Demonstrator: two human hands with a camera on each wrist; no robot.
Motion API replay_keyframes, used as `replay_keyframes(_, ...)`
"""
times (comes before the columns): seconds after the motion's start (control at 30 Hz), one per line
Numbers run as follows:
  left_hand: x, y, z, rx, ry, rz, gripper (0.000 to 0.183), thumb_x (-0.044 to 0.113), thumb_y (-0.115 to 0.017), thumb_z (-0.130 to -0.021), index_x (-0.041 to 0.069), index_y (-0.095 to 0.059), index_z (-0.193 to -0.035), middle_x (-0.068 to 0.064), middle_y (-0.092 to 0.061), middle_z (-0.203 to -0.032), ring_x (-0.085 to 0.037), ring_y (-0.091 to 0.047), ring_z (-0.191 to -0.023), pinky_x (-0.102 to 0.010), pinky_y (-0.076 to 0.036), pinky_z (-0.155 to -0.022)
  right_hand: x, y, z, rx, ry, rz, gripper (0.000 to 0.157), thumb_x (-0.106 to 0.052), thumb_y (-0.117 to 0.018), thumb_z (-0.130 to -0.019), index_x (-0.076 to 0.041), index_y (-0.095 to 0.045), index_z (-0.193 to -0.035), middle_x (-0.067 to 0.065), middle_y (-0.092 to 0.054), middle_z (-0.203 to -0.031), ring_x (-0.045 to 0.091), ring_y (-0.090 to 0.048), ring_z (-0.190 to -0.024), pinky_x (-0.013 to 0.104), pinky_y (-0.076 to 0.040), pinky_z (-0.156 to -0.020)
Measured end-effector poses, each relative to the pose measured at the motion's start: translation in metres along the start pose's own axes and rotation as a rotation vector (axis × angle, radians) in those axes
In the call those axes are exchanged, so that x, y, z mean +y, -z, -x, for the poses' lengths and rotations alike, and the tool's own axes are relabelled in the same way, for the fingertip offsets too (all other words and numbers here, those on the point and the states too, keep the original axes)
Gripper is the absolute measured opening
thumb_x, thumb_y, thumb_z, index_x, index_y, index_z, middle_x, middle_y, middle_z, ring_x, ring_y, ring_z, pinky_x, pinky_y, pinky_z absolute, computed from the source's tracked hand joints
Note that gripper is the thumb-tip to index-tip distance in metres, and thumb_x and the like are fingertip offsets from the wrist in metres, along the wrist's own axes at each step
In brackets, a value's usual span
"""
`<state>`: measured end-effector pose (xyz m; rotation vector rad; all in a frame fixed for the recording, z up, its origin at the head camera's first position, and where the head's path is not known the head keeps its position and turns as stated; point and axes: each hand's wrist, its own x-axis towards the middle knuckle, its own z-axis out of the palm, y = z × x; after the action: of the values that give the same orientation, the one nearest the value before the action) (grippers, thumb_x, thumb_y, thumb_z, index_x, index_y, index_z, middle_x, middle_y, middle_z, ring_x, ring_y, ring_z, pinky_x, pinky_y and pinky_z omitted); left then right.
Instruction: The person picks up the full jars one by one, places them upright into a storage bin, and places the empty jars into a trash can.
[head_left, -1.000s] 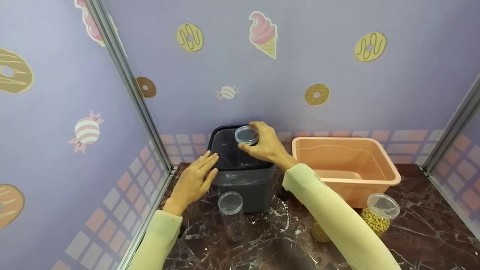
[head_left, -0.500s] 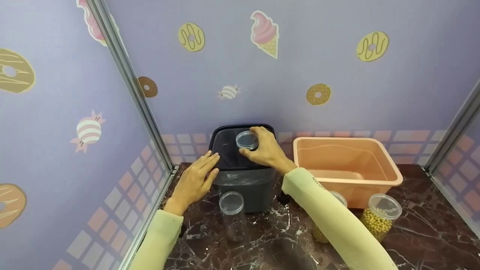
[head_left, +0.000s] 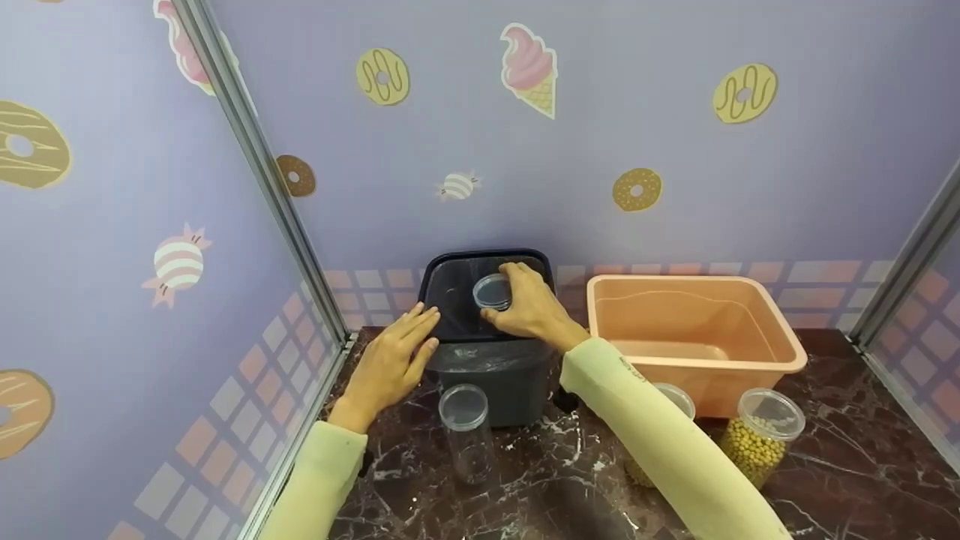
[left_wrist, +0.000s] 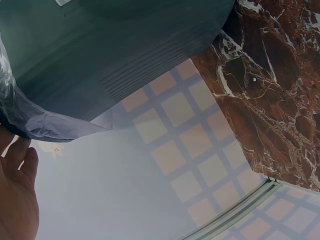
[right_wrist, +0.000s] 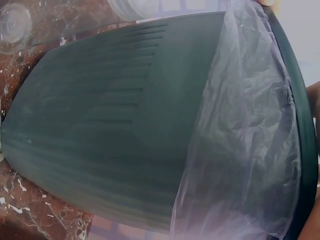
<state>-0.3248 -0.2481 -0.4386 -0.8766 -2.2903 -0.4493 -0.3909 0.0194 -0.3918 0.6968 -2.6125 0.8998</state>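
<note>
My right hand (head_left: 529, 304) grips a round, clear plastic piece with a raised rim (head_left: 491, 292), thumb on its near side and fingers on the far side. It overlaps the right part of the mouth of a dark bin (head_left: 487, 397) in the head view; whether it is a lid or the top of a jar, I cannot tell. At the bin's left rim rest the straight fingers of my left hand (head_left: 386, 367). A clear liner (right_wrist: 245, 135) folds over the bin's edge. Before the bin stands a clear, upright jar (head_left: 465, 435).
An orange-pink tub (head_left: 697, 382) is to the bin's right. In front of it stand a jar of yellow beans (head_left: 754, 450) and another jar (head_left: 671, 397), partly behind my right sleeve. Patterned walls rise at the back and left of the marbled tabletop (head_left: 405, 510).
My right hand has come slightly down and toward me with the round clear piece. The left hand stays at the bin's rim.
</note>
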Motion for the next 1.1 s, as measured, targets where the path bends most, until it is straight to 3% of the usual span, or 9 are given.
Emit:
replay_keyframes(0.57,0.001,-0.002,0.001,0.024,-0.008,0.013,0.042,0.023,-0.056,-0.103,0.003,-0.058,-0.140,-0.014,-0.058,-0.142,-0.039,-0.051,-0.134,-0.045,-0.035,-0.118,-0.002,-0.004,0.001,-0.032,-0.044,0.051,0.079,-0.044,-0.078,-0.078,-0.005,-0.050,-0.140,0.014,-0.055,-0.136,0.032,-0.056,-0.122,0.045,-0.050,-0.102)
replay_keyframes(0.9,0.001,-0.001,0.001,0.010,0.011,0.011,0.043,0.025,-0.054,-0.104,0.004,-0.057,-0.141,-0.013,-0.057,-0.143,-0.039,-0.051,-0.134,-0.046,-0.036,-0.118,-0.002,-0.002,0.003,-0.012,-0.004,0.027,0.076,-0.042,-0.075,-0.082,-0.002,-0.050,-0.141,0.013,-0.057,-0.133,0.031,-0.056,-0.121,0.046,-0.051,-0.102)
replay_keyframes(1.1,0.001,-0.001,-0.001,0.008,0.004,0.010,0.043,0.025,-0.054,-0.104,0.004,-0.057,-0.141,-0.014,-0.057,-0.142,-0.039,-0.051,-0.134,-0.046,-0.037,-0.117,-0.004,0.008,0.006,0.039,0.051,0.007,0.069,-0.037,-0.076,-0.083,-0.006,-0.053,-0.139,0.010,-0.058,-0.132,0.028,-0.057,-0.118,0.044,-0.051,-0.100)
